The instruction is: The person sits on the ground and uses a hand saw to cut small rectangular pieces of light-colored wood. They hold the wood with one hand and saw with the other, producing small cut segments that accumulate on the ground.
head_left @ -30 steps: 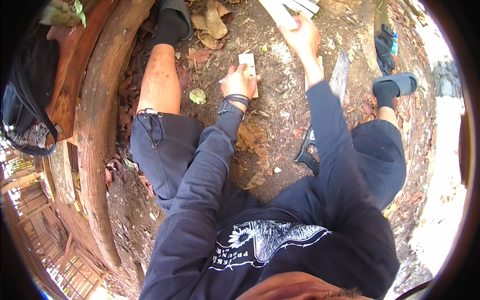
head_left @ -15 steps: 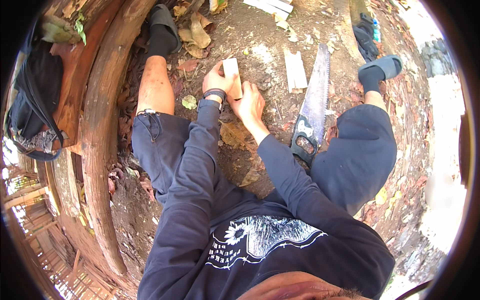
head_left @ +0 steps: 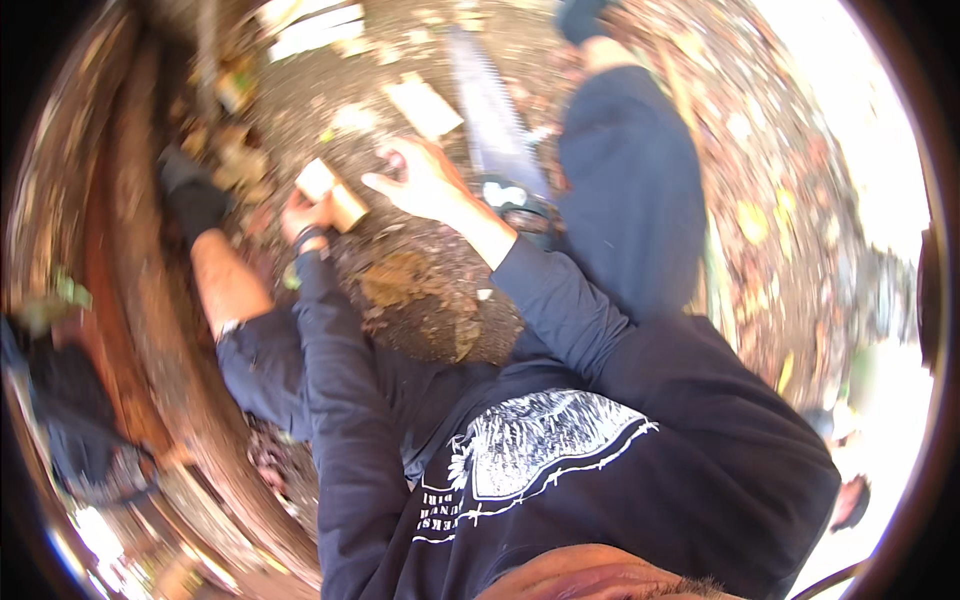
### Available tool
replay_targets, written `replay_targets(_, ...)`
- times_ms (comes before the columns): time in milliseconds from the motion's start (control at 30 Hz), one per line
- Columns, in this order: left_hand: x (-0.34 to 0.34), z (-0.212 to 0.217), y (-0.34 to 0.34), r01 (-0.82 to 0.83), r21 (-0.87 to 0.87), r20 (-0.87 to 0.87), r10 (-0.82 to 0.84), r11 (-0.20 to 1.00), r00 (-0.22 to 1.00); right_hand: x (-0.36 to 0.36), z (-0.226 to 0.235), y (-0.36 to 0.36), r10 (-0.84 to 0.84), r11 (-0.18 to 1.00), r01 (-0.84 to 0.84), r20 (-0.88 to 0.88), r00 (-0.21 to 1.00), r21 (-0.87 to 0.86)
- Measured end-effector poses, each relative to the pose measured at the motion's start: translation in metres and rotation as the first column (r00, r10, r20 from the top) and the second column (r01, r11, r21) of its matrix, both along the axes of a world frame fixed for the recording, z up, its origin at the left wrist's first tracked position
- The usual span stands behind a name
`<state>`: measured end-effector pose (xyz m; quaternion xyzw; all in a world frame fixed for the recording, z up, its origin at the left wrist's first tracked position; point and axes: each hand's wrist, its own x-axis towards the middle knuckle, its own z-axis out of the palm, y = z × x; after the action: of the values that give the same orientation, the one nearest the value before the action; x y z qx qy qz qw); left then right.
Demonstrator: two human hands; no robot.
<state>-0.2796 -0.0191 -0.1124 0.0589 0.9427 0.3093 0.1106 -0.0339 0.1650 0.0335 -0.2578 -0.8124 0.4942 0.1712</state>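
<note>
A small block of pale wood (head_left: 345, 205) stands out from my left hand (head_left: 306, 214), whose fingers are wrapped round its near side. To the right of the block, with a gap between them, my right hand (head_left: 428, 185) hovers over the ground. Its thumb and fingers are spread and nothing shows between them. Just beyond the right hand lies a flat piece of light wood (head_left: 425, 106). A handsaw (head_left: 492, 115) rests on the ground to the right, blade pointing away from me, its dark handle close to my right wrist. Motion blurs the picture somewhat.
Pale boards (head_left: 318, 32) lie at the far left. Thick logs (head_left: 165, 290) run along my left side, with a dark bag (head_left: 75, 400) on the wood there. Dry leaves (head_left: 395, 278) cover the soil between my legs. Another person's head (head_left: 851, 502) shows at the lower right.
My right hand has come off the wood block and opened, moving right toward the saw. The left hand still grips the block. The whole view has turned.
</note>
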Motion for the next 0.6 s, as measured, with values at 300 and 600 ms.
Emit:
replay_targets(300, 0.026, 0.024, 0.033, 0.097, -0.273, -0.362, -0.195, 0.957, 0.912, 0.324, 0.18, 0.175, -0.494, 0.628, 0.746, -0.626, 0.603, 0.223)
replay_targets(600, -0.032, 0.143, 0.028, 0.501, 0.261, -0.188, -0.466, 0.825, 0.865, 0.551, -0.091, 0.174, -0.816, 0.515, 0.572, 0.568, 0.101, 0.638)
